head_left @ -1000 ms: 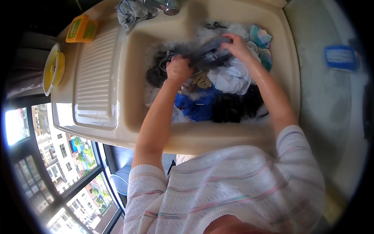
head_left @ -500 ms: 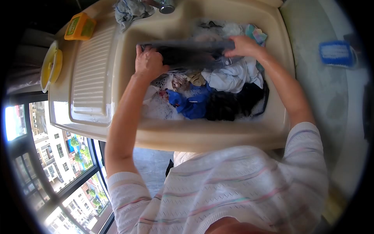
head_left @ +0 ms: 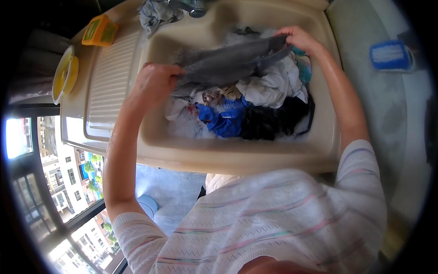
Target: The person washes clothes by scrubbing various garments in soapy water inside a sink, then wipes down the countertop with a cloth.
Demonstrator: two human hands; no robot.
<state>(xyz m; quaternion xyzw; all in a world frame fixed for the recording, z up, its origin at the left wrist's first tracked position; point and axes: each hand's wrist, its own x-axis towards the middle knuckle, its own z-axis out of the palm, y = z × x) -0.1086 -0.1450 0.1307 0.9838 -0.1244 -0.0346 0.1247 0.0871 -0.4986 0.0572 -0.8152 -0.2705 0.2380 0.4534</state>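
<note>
A wet dark grey piece of cloth (head_left: 223,61) is stretched across the sink basin between my two hands. My left hand (head_left: 157,84) is closed on its left end, near the basin's left wall. At the upper right, my right hand (head_left: 299,39) pinches the other end, which is raised higher. Below the grey cloth, white cloth (head_left: 273,84), blue cloth (head_left: 223,121) and black cloth (head_left: 276,118) lie in soapy water. Smaller brown cloth (head_left: 230,92) shows beside the blue piece. The exact kind of garment I hold cannot be made out.
The beige sink (head_left: 219,157) has a ribbed washboard (head_left: 109,86) on its left. An orange box (head_left: 99,31) and a yellow bowl (head_left: 67,75) sit further left. A grey cloth bundle (head_left: 157,16) lies by the faucet (head_left: 196,8). A blue brush (head_left: 390,55) is at right.
My hands have moved apart, the left one leftward and down, the right one rightward and up. The grey cloth is now spread wider and slants up to the right.
</note>
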